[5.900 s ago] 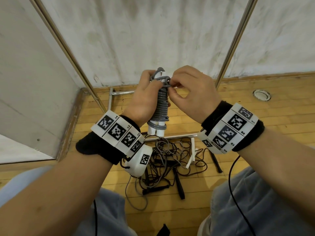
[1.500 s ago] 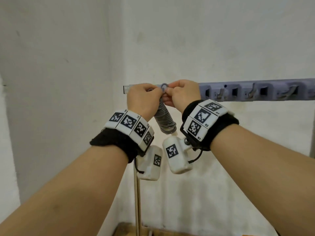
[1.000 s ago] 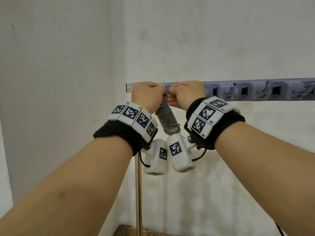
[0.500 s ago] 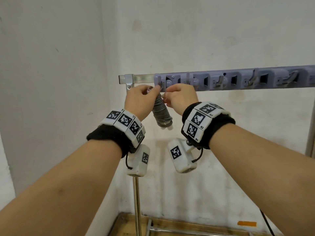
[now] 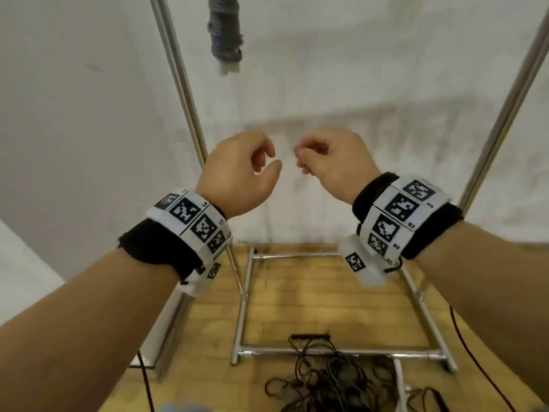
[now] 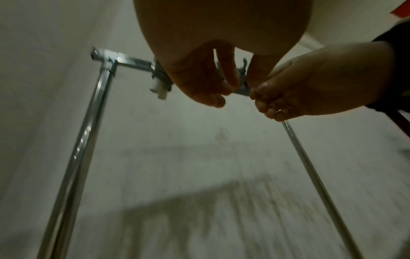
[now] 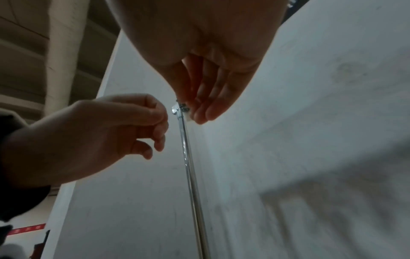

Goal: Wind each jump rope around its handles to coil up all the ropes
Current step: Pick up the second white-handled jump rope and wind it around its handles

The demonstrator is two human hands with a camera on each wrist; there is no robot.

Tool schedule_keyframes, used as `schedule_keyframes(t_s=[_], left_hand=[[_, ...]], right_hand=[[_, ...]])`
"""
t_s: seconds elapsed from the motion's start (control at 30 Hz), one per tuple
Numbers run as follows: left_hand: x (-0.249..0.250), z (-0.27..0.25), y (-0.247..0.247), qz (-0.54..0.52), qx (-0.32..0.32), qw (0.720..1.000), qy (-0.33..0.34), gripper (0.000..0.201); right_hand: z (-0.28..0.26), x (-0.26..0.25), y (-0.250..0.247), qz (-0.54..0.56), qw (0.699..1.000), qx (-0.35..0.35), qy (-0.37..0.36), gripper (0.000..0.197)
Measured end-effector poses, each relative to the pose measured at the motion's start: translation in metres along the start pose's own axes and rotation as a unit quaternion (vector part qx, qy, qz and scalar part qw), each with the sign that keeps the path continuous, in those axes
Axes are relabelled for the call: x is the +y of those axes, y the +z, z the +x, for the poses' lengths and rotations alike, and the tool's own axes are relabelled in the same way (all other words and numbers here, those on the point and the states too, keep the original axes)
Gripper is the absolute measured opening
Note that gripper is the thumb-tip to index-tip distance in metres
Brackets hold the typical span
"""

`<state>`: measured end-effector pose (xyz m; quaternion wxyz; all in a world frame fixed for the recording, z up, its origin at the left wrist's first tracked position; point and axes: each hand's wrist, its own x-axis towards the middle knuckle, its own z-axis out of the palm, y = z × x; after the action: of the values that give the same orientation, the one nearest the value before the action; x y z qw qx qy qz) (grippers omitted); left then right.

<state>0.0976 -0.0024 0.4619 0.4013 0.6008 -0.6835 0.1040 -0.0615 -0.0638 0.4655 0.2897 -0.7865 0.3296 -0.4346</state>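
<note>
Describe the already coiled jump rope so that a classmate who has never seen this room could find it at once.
Start at the metal rack standing against the white wall. Near its left upright, high up, hangs the coiled grey rope, wound tightly round white handles. Unlike the dark ropes tangled loose on the wooden floor, it is a neat bundle off the ground.

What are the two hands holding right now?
Left hand: open, fingers loosely curled, holding nothing.
Right hand: open, fingers loosely curled, holding nothing.
The coiled jump rope hangs above them.
</note>
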Motion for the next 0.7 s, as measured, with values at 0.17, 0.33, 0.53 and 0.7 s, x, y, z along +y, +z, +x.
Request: schedule_keyframes(t_s=[0.17, 0.33, 0.53, 0.7], left_hand=[[0.001, -0.080, 0.073, 0.002, -0.183, 0.983, -0.005, 0.010], [-0.024, -0.150, 0.163, 0.013, -0.312, 0.950, -0.011, 0.017], [-0.035, -0.234, 0.266, 0.011, -0.452, 0.891, -0.030, 0.015], [-0.043, -0.288, 0.338, -0.012, -0.532, 0.846, -0.038, 0.024]], right_hand=[[-0.081, 0.084, 0.006, -0.078, 0.991, -0.077, 0.081, 0.012], [-0.155, 0.178, 0.029, -0.193, 0.954, -0.186, 0.135, 0.013], [-0.232, 0.281, 0.059, -0.275, 0.836, -0.392, 0.267, 0.020], [-0.279, 0.342, 0.084, -0.275, 0.764, -0.469, 0.347, 0.024]])
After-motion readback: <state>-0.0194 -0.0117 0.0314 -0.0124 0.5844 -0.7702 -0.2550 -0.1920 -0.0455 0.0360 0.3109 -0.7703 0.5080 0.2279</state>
